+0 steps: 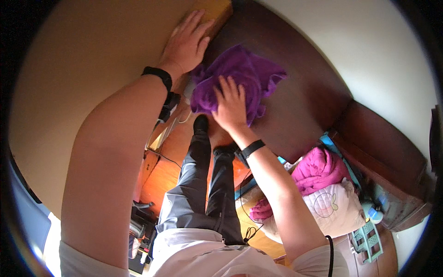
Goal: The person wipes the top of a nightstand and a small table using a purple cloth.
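Note:
A crumpled purple cloth [242, 69] lies on a dark reddish-brown wooden surface [294, 114]. My right hand [230, 100] rests on the cloth, palm down with its fingers apart, pressing on it rather than visibly grasping it. Up and to the left, my left hand [188, 43] is spread against the edge of a yellowish-brown panel [216, 14], beside the cloth and not touching it as far as I can see. Each wrist wears a black band.
A pink bundled cloth [320, 169] and a white pillow [335, 207] lie below the surface at the lower right. Near them are a brown wooden cabinet [377, 166] and a teal plastic rack [368, 242]. A thin black cable [166, 157] runs near my legs.

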